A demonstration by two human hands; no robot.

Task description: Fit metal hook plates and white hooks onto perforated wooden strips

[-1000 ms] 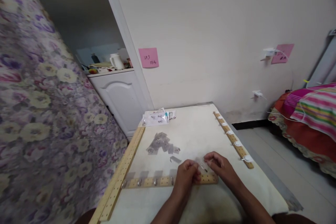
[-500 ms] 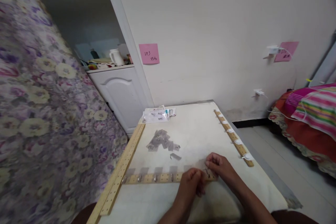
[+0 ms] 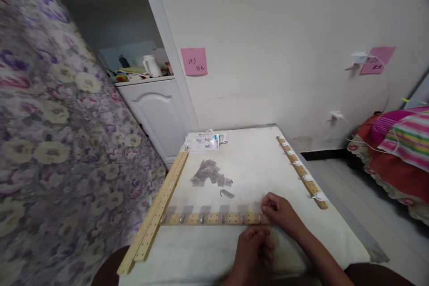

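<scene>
A narrow wooden strip with holes [image 3: 212,219] lies across the near part of the table, with several small metal earrings or hooks along it. Small clear plastic bags [image 3: 205,209] stick out behind them. At the strip's right end my right hand [image 3: 281,212] is closed in a pinch, its fingertips at the edge of the last plastic bag [image 3: 257,206]. My left hand [image 3: 253,248] is just in front of the strip, fingers curled and closed. What it holds, if anything, is hidden. A loose bagged piece [image 3: 227,193] lies beyond the strip.
A pile of small bagged pieces [image 3: 208,172] lies mid-table. Two long wooden strips [image 3: 161,205] run along the left side. At the right is another strip [image 3: 301,172] carrying white tags. Printed packets [image 3: 202,142] lie at the back left, near the wall.
My left hand has drawn back from the strip toward me, uncovering more metal pieces on it. The right hand stays at the strip's right end. The view has shifted slightly.
</scene>
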